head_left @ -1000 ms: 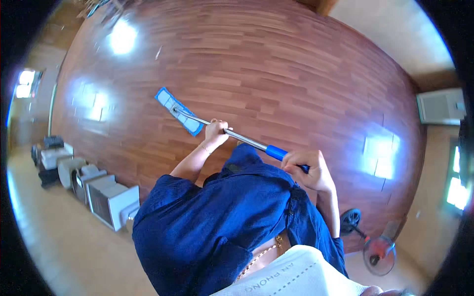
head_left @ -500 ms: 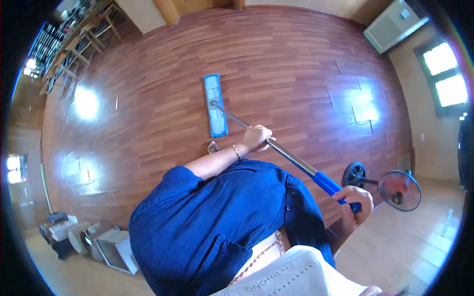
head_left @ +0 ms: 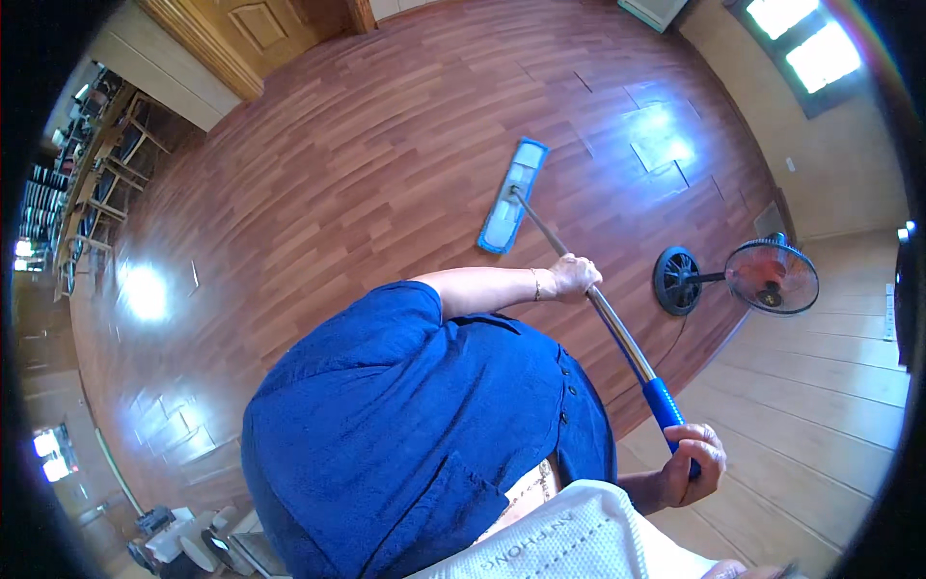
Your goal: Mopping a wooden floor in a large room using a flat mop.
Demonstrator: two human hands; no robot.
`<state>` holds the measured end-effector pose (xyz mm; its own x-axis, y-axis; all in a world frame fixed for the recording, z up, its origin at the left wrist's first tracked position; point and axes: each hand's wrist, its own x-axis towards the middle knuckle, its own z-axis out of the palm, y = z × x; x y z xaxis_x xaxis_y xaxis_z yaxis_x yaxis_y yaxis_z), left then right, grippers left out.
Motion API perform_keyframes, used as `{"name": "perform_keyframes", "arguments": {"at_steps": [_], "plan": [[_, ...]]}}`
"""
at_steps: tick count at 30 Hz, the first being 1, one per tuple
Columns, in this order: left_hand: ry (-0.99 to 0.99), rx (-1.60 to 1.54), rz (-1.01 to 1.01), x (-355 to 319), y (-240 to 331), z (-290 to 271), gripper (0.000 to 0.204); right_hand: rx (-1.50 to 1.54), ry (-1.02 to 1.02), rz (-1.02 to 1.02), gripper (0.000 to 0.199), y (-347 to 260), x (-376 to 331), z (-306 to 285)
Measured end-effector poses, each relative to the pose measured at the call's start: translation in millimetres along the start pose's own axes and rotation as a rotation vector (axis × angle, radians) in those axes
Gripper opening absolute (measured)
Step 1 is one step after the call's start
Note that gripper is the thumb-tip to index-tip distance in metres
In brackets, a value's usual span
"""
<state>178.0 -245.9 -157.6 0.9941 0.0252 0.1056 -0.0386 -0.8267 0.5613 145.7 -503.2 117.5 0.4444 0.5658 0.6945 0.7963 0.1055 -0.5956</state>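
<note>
A flat mop with a long blue-edged pad (head_left: 511, 198) lies on the wood-look floor in front of me, its pad slanting. The metal pole (head_left: 620, 333) runs from the pad back toward my right side and ends in a blue grip (head_left: 663, 405). Partway down the pole, my left hand (head_left: 576, 277) is closed round the metal. My right hand (head_left: 696, 465) wraps the top end of the blue grip. Both arms reach out from a blue shirt.
A standing fan (head_left: 772, 277) with a round black base (head_left: 678, 281) is to the right, its cord trailing on the floor. Chairs (head_left: 111, 193) line a long table at far left. A wooden door (head_left: 260, 34) is ahead. Several household items (head_left: 183, 540) sit at lower left.
The mop pad has shifted to the right and tilted the other way. Both hands have moved right with the pole, my right hand also lower. The whole view has turned, bringing more door in.
</note>
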Motion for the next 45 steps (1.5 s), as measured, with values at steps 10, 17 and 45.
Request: {"name": "perform_keyframes", "arguments": {"at_steps": [10,17,45], "plan": [[0.041,-0.048,0.137,13,58,-11,0.01,-0.004,0.077,-0.238,0.009,-24,29,-26],[-0.04,-0.067,0.023,-9,95,-30,0.015,0.113,-0.338,-0.315,0.032,2,46,-108],[0.583,0.117,-1.126,-337,28,-21,0.011,0.834,-0.906,0.01,0.006,4,57,146]]}}
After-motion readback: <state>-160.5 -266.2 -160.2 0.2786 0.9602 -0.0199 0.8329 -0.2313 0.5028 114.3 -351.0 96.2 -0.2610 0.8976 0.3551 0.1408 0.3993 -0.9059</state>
